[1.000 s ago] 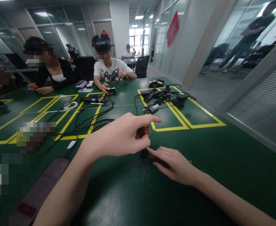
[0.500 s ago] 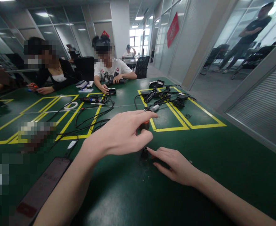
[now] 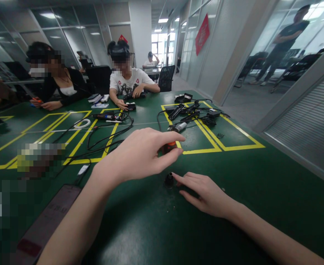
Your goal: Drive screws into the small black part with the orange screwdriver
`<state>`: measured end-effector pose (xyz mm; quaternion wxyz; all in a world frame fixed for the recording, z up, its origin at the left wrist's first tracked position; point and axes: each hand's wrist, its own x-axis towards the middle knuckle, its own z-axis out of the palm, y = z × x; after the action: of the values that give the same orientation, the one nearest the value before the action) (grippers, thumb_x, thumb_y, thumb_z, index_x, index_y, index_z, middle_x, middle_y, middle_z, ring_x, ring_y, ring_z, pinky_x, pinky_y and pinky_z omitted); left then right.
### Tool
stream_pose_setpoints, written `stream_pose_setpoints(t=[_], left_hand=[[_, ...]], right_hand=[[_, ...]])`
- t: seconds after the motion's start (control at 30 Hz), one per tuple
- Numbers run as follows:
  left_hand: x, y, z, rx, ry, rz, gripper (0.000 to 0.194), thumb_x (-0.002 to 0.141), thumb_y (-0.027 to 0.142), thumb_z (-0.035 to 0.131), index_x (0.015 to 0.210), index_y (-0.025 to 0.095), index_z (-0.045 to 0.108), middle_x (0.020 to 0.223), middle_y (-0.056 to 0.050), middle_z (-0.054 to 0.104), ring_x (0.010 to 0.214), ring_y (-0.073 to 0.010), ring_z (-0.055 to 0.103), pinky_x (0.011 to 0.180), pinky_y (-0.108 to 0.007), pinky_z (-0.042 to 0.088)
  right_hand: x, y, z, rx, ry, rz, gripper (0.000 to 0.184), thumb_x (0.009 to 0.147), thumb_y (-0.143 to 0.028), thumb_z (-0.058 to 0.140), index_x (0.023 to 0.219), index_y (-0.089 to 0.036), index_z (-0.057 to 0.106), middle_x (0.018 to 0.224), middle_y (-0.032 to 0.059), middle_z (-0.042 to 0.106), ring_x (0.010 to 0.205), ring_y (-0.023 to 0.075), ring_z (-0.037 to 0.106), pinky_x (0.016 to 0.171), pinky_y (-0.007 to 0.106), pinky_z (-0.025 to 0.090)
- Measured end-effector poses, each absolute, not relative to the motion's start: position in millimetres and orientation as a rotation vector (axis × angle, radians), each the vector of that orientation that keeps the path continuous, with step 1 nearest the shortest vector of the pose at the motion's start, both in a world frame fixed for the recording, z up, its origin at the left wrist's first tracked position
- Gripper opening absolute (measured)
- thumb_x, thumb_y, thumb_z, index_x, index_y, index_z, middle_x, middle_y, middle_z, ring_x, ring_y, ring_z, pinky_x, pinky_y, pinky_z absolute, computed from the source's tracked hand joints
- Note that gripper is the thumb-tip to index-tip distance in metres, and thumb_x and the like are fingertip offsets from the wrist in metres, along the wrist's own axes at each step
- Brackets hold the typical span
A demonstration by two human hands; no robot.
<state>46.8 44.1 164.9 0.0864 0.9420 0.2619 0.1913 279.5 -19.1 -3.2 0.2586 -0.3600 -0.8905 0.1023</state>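
Observation:
My left hand (image 3: 140,152) reaches out over the table, palm down, with thumb and index finger stretched out and apart. In the gap between them shows an orange-and-black thing (image 3: 169,148). Its full shape is covered by the hand, and I cannot tell whether the fingers touch it. My other fingers there are hidden. Closer to me stands a small black part (image 3: 169,180) with a narrow neck and a hole on top. The index fingertip of my right hand (image 3: 206,193) touches or nearly touches its neck. The right thumb is apart from the index finger, with nothing between them.
Yellow tape boxes (image 3: 202,151) mark the green table (image 3: 250,198). Black devices and cables (image 3: 189,112) lie ahead, near a silver cylindrical piece (image 3: 181,127). A phone (image 3: 48,221) is at lower left. A person (image 3: 129,81) handles a dark device across the table.
My left thumb has risen and come closer to the index finger, beside the orange-and-black thing. More of the small black part is uncovered. My right hand is nearly unmoved.

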Motion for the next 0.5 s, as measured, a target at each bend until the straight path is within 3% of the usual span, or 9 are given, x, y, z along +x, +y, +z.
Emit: stream_pose_setpoints(t=[0.2, 0.33, 0.5], left_hand=[[47.8, 38.9, 169.2, 2.847, 0.836, 0.485, 0.042, 0.087, 0.024, 0.056, 0.126, 0.021, 0.073, 0.087, -0.002, 0.078, 0.071, -0.02, 0.07, 0.068, -0.028, 0.047], [48.3, 38.3, 170.9, 2.853, 0.872, 0.466, 0.046, 0.09, 0.021, 0.046, 0.128, 0.021, 0.073, 0.088, -0.003, 0.078, 0.072, -0.0199, 0.069, 0.067, -0.028, 0.046], [48.0, 39.9, 170.2, 2.854, 0.861, 0.488, 0.046, 0.09, 0.021, 0.047, 0.129, 0.021, 0.073, 0.08, -0.001, 0.076, 0.063, -0.0174, 0.064, 0.063, -0.028, 0.042]], right_hand=[[279.7, -19.3, -2.4, -0.982, -2.424, 0.295, 0.053, 0.102, -0.016, 0.053, 0.154, -0.018, 0.045, 0.106, 0.0092, 0.076, 0.09, 0.0226, 0.071, 0.075, 0.034, 0.058], [280.3, -18.8, -3.8, -0.98, -2.425, 0.285, 0.055, 0.102, -0.017, 0.052, 0.156, -0.019, 0.044, 0.106, 0.0095, 0.076, 0.09, 0.0221, 0.071, 0.075, 0.034, 0.057], [280.4, -18.9, -5.1, -0.982, -2.416, 0.297, 0.054, 0.103, -0.018, 0.052, 0.156, -0.02, 0.043, 0.106, 0.0089, 0.076, 0.09, 0.0224, 0.07, 0.075, 0.034, 0.057]])
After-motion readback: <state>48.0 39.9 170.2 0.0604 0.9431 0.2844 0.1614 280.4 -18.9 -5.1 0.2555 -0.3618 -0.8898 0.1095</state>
